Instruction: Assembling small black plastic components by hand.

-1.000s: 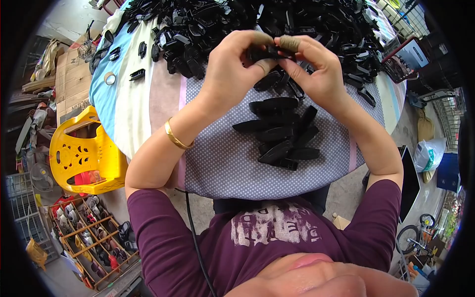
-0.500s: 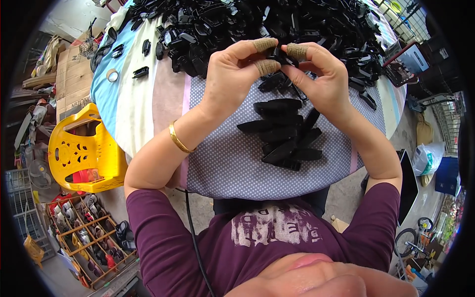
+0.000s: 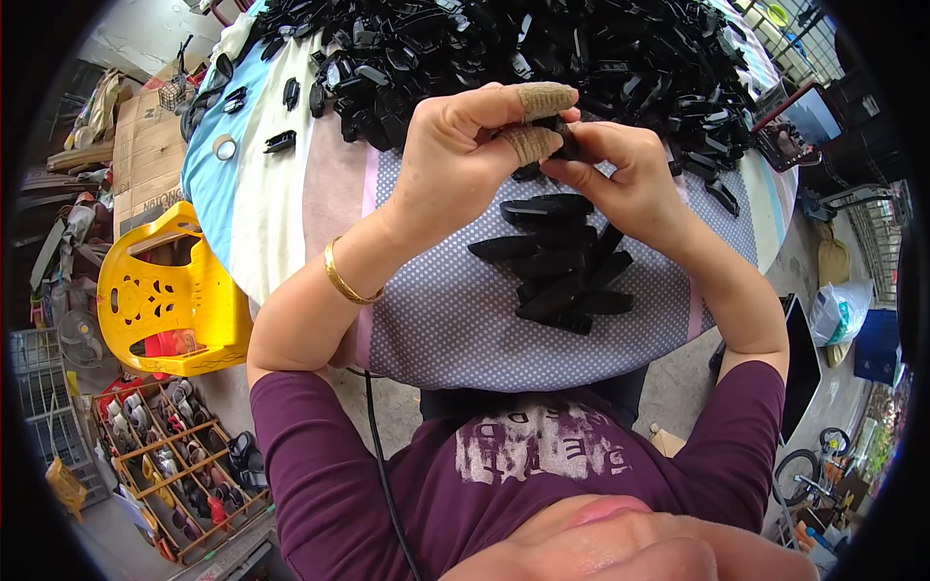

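My left hand (image 3: 460, 145) pinches a small black plastic piece (image 3: 566, 143) between thumb and index finger, both wrapped in tan knitted finger covers. The fingers of my right hand (image 3: 628, 179) close on the same piece from the other side. Most of it is hidden behind the fingertips, so its exact kind does not show. Just below the hands, a small pile of long black pieces (image 3: 552, 263) lies on the dotted grey cloth (image 3: 436, 320). A large heap of black plastic parts (image 3: 426, 58) covers the far side of the table.
A few loose black parts (image 3: 281, 141) and a roll of tape (image 3: 224, 147) lie at the table's left. A phone or tablet (image 3: 787, 126) stands at the right edge. Left of the table is a yellow plastic chair (image 3: 160, 290), with a shoe rack (image 3: 179, 455) nearer.
My hands have come down slightly and turned the black piece. The right fingers have curled in closer to the left fingertips; the right index finger cover is now out of sight.
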The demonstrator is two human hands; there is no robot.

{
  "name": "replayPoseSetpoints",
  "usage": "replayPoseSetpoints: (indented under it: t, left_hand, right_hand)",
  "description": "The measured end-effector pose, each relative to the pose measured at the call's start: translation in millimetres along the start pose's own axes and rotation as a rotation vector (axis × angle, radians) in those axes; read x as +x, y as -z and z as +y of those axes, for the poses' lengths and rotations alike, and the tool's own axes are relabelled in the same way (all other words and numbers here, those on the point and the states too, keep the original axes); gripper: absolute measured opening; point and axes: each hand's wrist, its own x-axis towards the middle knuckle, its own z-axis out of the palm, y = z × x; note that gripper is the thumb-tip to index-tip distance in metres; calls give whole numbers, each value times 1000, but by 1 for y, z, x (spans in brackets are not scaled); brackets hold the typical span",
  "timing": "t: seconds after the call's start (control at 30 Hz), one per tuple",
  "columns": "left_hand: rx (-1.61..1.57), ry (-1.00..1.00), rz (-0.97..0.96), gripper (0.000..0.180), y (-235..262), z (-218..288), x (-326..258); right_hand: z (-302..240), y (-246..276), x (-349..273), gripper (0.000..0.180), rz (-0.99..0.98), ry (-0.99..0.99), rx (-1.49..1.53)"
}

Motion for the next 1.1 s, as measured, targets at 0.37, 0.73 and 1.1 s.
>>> replayPoseSetpoints:
  t: [0.37,0.73,1.1]
  left_hand:
    - [291,282,-314,45,8,16,-1]
    - [927,117,-194,29,-10,-19,1]
    - [142,268,70,23,-9,-21,6]
  right_hand:
    - [6,27,7,32,-197,-79,-552]
    - [11,40,6,27,27,-110,-513]
    - [7,28,6,40,87,-131,510]
